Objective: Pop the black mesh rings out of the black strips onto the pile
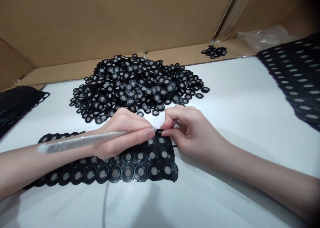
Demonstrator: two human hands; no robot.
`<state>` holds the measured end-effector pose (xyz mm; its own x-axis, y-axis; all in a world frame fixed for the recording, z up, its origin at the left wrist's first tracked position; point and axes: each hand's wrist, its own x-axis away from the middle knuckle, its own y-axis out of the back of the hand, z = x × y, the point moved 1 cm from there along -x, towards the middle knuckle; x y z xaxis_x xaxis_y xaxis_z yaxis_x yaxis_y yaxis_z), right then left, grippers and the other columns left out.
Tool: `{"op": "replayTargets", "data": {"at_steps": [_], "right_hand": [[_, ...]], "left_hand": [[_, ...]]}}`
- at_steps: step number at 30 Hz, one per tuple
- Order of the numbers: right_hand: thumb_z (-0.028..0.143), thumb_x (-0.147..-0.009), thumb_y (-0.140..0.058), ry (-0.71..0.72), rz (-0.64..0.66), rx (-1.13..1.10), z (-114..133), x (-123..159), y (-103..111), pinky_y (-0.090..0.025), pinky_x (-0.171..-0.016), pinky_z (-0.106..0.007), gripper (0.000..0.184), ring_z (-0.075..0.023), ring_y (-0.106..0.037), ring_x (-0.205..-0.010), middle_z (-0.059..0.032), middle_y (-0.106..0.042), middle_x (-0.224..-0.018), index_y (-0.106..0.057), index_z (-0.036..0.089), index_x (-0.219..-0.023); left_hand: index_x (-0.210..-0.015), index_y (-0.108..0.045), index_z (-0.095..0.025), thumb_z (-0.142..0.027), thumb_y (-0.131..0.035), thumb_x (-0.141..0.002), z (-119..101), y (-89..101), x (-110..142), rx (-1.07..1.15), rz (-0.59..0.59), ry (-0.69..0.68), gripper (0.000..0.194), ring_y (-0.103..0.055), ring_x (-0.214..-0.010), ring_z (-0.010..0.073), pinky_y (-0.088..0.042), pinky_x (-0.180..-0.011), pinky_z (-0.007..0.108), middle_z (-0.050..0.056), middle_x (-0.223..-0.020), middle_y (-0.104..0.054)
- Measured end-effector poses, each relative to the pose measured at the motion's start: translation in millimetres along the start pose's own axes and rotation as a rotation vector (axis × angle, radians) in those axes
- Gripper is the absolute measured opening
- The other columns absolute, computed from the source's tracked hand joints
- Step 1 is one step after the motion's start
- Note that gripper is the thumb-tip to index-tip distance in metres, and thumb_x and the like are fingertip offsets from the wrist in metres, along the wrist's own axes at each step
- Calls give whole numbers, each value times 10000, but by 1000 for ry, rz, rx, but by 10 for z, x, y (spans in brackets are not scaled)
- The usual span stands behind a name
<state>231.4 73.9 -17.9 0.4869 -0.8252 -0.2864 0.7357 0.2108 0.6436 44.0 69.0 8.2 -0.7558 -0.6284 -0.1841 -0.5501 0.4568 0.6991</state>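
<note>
A black rubber sheet [128, 172] of moulded rings with pale round centres lies flat on the white surface. Across it rests my left hand [125, 131], closed around a slim whitish pen-like tool [85, 142] that looks wrapped in clear film. The tool's tip meets the far right corner of the sheet. Right beside that tip, my right hand [192, 128] pinches the sheet's edge between thumb and forefinger; a ring there is partly hidden by the fingers. My left hand and forearm cover part of the sheet.
Behind my hands rises a big pile of loose black rings [140, 84]. More black sheets lie at the left [20, 104] and right [295, 74]. A small cluster of rings [215, 51] and clear plastic [267, 36] sit by the cardboard wall [120, 21].
</note>
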Motion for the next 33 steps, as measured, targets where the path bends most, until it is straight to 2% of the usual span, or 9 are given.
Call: {"op": "replayTargets", "data": {"at_steps": [8,13,21,29,33], "right_hand": [[-10,-645,-510,18,-10,-18,-11,1,-9,-285,-610,-264,204,-106,-452,-600,45,-509,-556,-445,168,-570],[-24,-641,-515,-8,-11,-27,-12,2,-4,-292,-628,-269,215,-108,-462,-609,47,-517,-564,-445,168,-576],[-9,-669,-513,-24,18,-40,-9,9,20,-308,-642,-280,210,-119,-473,-633,38,-522,-584,-454,174,-583],[-16,-650,-519,-15,7,-15,-6,5,9,-291,-616,-270,213,-108,-453,-604,45,-521,-563,-448,170,-572],[-27,-638,-519,-7,10,-9,0,-1,7,-290,-622,-272,217,-107,-458,-601,48,-526,-558,-450,168,-572]], "left_hand": [[-540,-311,-174,-251,-348,-933,26,9,-6,58,33,-17,402,-322,-475,100,-290,-481,261,-19,-509,-329],[-550,-313,-175,-229,-350,-929,27,4,17,59,13,-56,384,-327,-492,106,-296,-500,266,-16,-520,-328],[-543,-394,-174,-313,-334,-945,-3,25,42,8,4,-11,430,-370,-490,118,-334,-510,269,6,-510,-404],[-547,-315,-184,-239,-348,-927,48,-22,3,42,28,-73,384,-347,-488,119,-319,-512,276,-12,-504,-341],[-534,-307,-184,-241,-360,-925,42,-16,-25,51,56,-50,399,-346,-486,117,-311,-502,276,-13,-507,-341]]}}
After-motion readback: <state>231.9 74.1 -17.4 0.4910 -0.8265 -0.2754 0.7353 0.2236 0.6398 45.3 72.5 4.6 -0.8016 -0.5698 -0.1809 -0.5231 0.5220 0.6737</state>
